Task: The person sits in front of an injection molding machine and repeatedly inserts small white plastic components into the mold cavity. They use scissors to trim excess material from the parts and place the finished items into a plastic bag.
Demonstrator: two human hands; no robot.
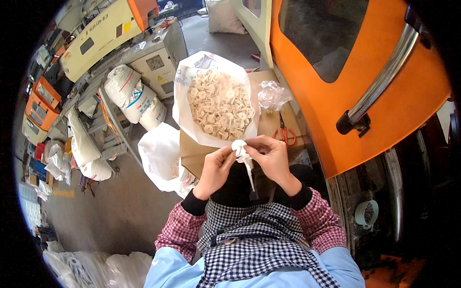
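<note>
Between my two hands is a white moulded plastic part (239, 150) with a round head and a thin tapered stem hanging down. My left hand (215, 169) pinches it from the left with thumb and fingers. From the right, my right hand (270, 158) grips it near the head, its fingers closed. Just beyond my hands stands a white bag (181, 103), its mouth folded wide, filled with many cream plastic pieces (221, 105) with round disc heads. The bag rests on a cardboard box (192, 152).
Red-handled scissors (284, 134) and a crumpled clear plastic bag (272, 95) lie on the cardboard to the right. An orange machine door (307, 86) with a metal handle (384, 72) stands close right. Another open white bag (161, 156) sits lower left; stacked sacks (129, 93) stand behind it.
</note>
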